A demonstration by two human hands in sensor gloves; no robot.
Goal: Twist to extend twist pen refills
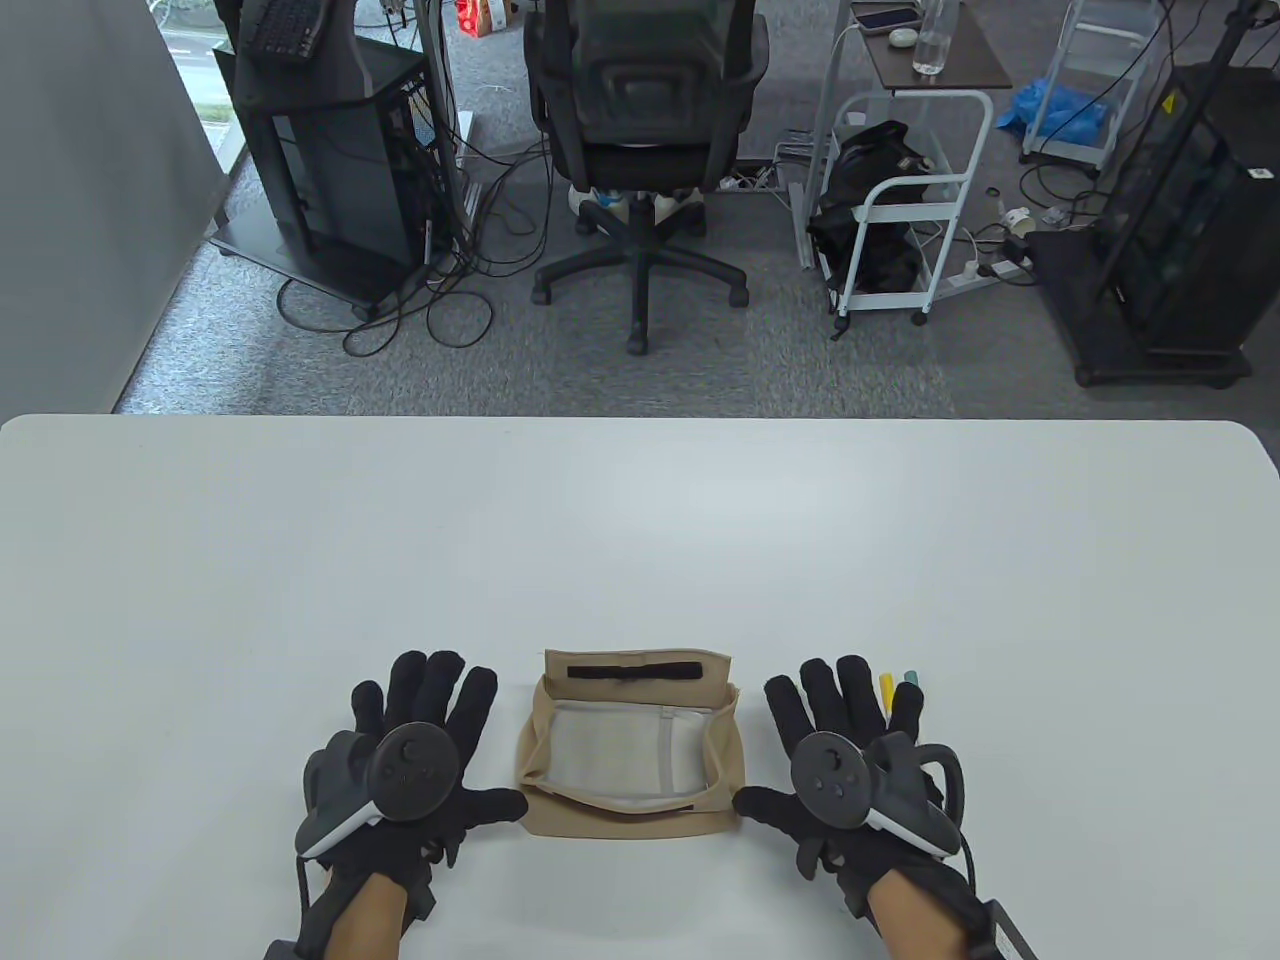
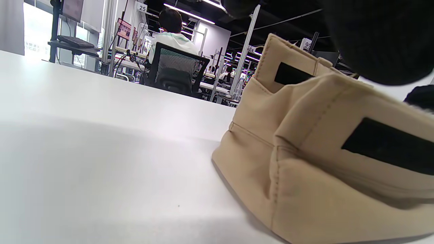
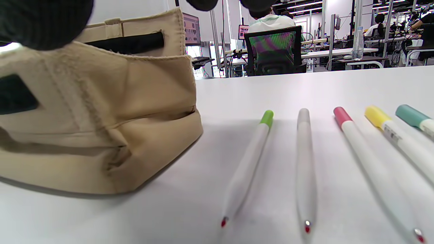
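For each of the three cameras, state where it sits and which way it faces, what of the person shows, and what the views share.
Table view: high, looking down at the table; left hand and right hand lie flat flanking the beige pouch.
Left wrist view: low at the tabletop, facing the pouch; a dark gloved finger overhead.
Right wrist view: low, facing five pens; a gloved finger top left.
Shared: all three show the pouch.

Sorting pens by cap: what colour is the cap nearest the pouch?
Green cap, clearest in the right wrist view.
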